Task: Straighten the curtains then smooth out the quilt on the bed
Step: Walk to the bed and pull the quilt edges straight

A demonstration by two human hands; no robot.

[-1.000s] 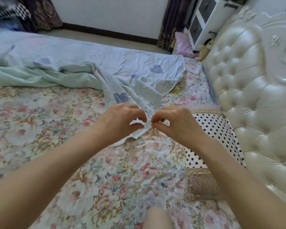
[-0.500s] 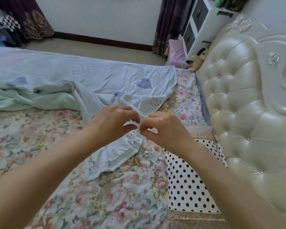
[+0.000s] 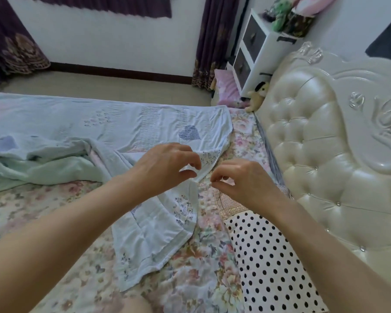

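Quilt step in hand: left hand [image 3: 167, 164] pinches the folded corner of the pale blue patchwork quilt [image 3: 158, 227]; right hand [image 3: 242, 179] hovers just beside, fingertips together on nothing visible.

Next, I judge, draw that corner right toward the tufted cream headboard [image 3: 321, 159]. Quilt lies bunched at left on the floral sheet [image 3: 201, 279]; dark purple curtains [image 3: 212, 41] hang far.

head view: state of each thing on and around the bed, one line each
quilt: far part flat, left side bunched, near corner folded over
left hand: pinching the quilt's edge
right hand: fingertips pinched, cloth between them not clear
polka dot pillow: lying flat by the headboard
curtains: hanging, hems on the floor
white drawer unit: drawers closed
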